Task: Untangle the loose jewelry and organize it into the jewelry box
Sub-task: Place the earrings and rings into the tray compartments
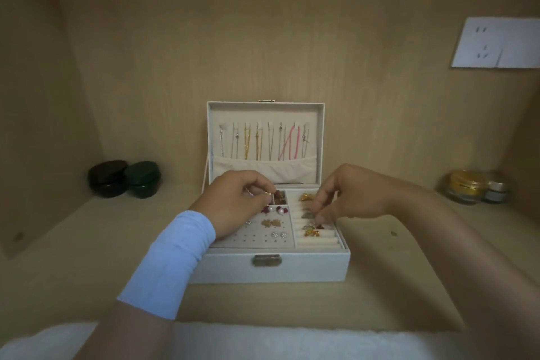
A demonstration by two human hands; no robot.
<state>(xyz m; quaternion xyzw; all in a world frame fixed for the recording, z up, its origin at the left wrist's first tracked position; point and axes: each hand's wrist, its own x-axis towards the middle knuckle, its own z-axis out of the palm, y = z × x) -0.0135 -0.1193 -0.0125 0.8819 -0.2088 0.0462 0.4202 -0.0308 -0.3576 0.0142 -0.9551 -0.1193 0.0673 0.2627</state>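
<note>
White fluffy cloth (263,342) lies nearest, cut off by the bottom edge; past it the jewelry box (306,269) sits open on a wooden shelf (87,257); the left hand (233,202), with a blue sleeve (172,260) at the wrist, bends its fingers and pinches a small gold piece (269,193), too tiny to name; the right hand (350,196) curls its fingers down onto the ring rolls (318,241), but I cannot tell if it holds anything; necklaces (263,140) hang in the lid (320,131) behind; dark jars (122,178) stand far left; a wall socket (496,44) is cut off at the right.
</note>
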